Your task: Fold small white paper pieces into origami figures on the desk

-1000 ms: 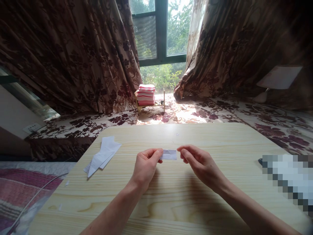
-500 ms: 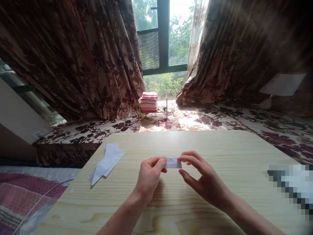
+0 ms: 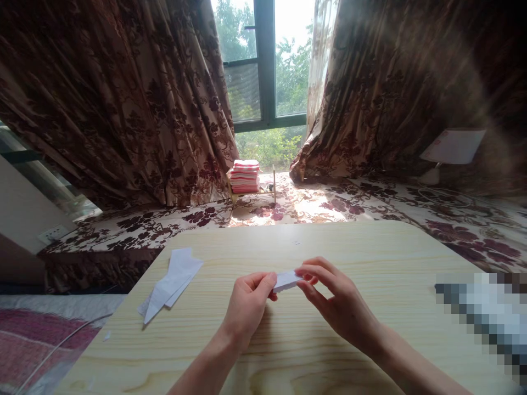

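Observation:
A small folded piece of white paper [image 3: 285, 280] is held just above the light wooden table [image 3: 370, 258], between both hands. My left hand [image 3: 247, 310] pinches its left end with thumb and fingers closed. My right hand [image 3: 335, 302] pinches the right end, its fingertips curled over the paper. The two hands sit close together, nearly touching, at the middle of the table.
Cut white paper pieces [image 3: 171, 282] lie on the table's left part. A blurred-out object [image 3: 481, 307] rests at the right edge. Behind the table a flowered cloth covers a ledge with a stack of pink striped cloths [image 3: 245, 175] on a small rack, dark curtains and a window.
My right hand has moved in from being apart to gripping the paper's right end. The hands have drawn closer and the paper now looks shorter and tilted.

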`<state>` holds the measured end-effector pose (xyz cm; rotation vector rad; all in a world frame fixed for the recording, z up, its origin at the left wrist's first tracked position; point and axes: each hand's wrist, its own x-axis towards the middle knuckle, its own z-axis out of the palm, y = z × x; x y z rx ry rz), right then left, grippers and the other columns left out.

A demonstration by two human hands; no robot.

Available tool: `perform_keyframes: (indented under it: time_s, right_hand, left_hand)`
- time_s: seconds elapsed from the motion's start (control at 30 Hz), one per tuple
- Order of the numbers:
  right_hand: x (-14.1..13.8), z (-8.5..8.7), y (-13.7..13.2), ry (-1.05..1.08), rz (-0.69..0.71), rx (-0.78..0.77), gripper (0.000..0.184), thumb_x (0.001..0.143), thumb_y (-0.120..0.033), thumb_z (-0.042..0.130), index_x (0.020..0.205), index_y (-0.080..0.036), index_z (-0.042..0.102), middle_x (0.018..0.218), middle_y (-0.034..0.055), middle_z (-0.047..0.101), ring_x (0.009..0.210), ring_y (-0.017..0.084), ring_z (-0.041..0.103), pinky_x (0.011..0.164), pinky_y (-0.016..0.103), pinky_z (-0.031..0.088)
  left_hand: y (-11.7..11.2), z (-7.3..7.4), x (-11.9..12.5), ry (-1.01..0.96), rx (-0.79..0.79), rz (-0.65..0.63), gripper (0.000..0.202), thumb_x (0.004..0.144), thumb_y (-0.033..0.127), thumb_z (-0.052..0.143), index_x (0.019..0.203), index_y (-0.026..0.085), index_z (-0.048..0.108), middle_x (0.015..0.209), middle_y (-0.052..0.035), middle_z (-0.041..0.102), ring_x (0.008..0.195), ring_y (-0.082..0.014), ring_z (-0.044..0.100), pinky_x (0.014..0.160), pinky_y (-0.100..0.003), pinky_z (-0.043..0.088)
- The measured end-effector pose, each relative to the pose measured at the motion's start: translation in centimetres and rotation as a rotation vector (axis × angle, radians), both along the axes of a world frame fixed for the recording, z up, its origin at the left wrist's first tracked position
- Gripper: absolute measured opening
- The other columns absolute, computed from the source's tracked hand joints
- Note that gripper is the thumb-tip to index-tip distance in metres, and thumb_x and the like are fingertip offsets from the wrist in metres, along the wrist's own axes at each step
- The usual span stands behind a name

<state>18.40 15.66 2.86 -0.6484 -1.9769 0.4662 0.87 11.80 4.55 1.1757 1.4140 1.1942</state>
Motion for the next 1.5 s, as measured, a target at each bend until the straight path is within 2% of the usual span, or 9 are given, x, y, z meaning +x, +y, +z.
perform_keyframes:
  time_s: [0.17, 0.37, 0.5, 0.7, 0.83, 0.93, 1.07, 1.5]
  right_hand:
    - [0.1, 0.0, 0.1, 0.020, -0.007, 0.012, 0.017, 0.089, -0.008, 0.052, 0.100, -0.019, 0.060, 0.088, 0.0049, 0.058, 0.076, 0.014, 0.056, 0.066, 0.028, 0.049]
    - [0.1, 0.2, 0.2, 0.040, -0.057, -0.014, 0.014, 0.089, -0.010, 0.053, 0.094, -0.017, 0.064, 0.084, 0.0051, 0.058, 0.074, 0.014, 0.056, 0.063, 0.027, 0.047]
    - [0.1, 0.4, 0.1, 0.074, -0.060, -0.070, 0.012, 0.089, -0.013, 0.053, 0.090, -0.017, 0.065, 0.082, 0.0044, 0.058, 0.071, 0.014, 0.055, 0.063, 0.027, 0.046]
    - [0.1, 0.6, -0.1, 0.158, -0.060, -0.317, 0.015, 0.090, -0.024, 0.052, 0.081, -0.019, 0.063, 0.081, 0.0030, 0.058, 0.073, 0.014, 0.055, 0.064, 0.026, 0.044]
    - [0.0, 0.8, -0.2, 0.206, -0.027, -0.490, 0.022, 0.090, -0.032, 0.052, 0.076, -0.018, 0.061, 0.076, 0.0014, 0.056, 0.070, 0.014, 0.052, 0.062, 0.026, 0.042]
    - [0.0, 1.1, -0.2, 0.208, -0.018, -0.589, 0.027, 0.088, -0.037, 0.052, 0.070, -0.017, 0.058, 0.070, -0.0002, 0.051, 0.066, 0.013, 0.049, 0.060, 0.025, 0.040]
    - [-0.1, 1.3, -0.1, 0.206, -0.013, -0.699, 0.031, 0.086, -0.041, 0.052, 0.066, -0.017, 0.055, 0.063, -0.0018, 0.048, 0.061, 0.013, 0.045, 0.057, 0.025, 0.038]
    - [-0.3, 1.1, -0.2, 0.163, -0.009, -0.719, 0.032, 0.084, -0.041, 0.052, 0.065, -0.017, 0.056, 0.058, -0.0022, 0.048, 0.057, 0.012, 0.046, 0.053, 0.025, 0.039]
  left_hand:
    - [0.0, -0.2, 0.1, -0.001, 0.005, -0.028, 0.036, 0.082, 0.042, 0.056, 0.062, 0.014, 0.064, 0.061, -0.0013, 0.053, 0.065, -0.0152, 0.047, 0.069, -0.029, 0.039]
    - [0.1, 0.1, 0.2, -0.111, -0.016, -0.031, 0.043, 0.081, 0.051, 0.054, 0.080, 0.011, 0.072, 0.070, -0.0057, 0.061, 0.075, -0.0197, 0.053, 0.075, -0.033, 0.044]
    - [0.1, 0.5, 0.3, -0.117, 0.003, -0.069, 0.039, 0.079, 0.047, 0.058, 0.087, 0.011, 0.073, 0.078, -0.0065, 0.064, 0.080, -0.0203, 0.054, 0.078, -0.032, 0.044]
    - [-0.1, 0.6, 0.4, -0.109, -0.011, -0.087, 0.024, 0.075, 0.032, 0.065, 0.088, 0.013, 0.074, 0.073, -0.0027, 0.065, 0.075, -0.0163, 0.052, 0.073, -0.027, 0.040]
    - [-0.1, 0.5, 0.4, -0.129, -0.003, -0.108, 0.023, 0.075, 0.029, 0.065, 0.088, 0.013, 0.075, 0.075, -0.0037, 0.068, 0.077, -0.0172, 0.054, 0.074, -0.028, 0.040]
    - [-0.1, 0.4, 0.4, -0.177, 0.000, -0.156, 0.025, 0.076, 0.029, 0.064, 0.093, 0.014, 0.074, 0.081, -0.0055, 0.071, 0.081, -0.0196, 0.057, 0.079, -0.030, 0.041]
    - [-0.2, 0.6, 0.4, -0.223, -0.002, -0.183, 0.021, 0.076, 0.026, 0.064, 0.090, 0.015, 0.076, 0.080, -0.0054, 0.072, 0.082, -0.0198, 0.059, 0.080, -0.030, 0.042]
    - [-0.4, 0.7, 0.3, -0.335, -0.076, -0.238, 0.023, 0.081, 0.030, 0.061, 0.087, 0.013, 0.077, 0.073, -0.0049, 0.069, 0.074, -0.0153, 0.054, 0.075, -0.027, 0.040]
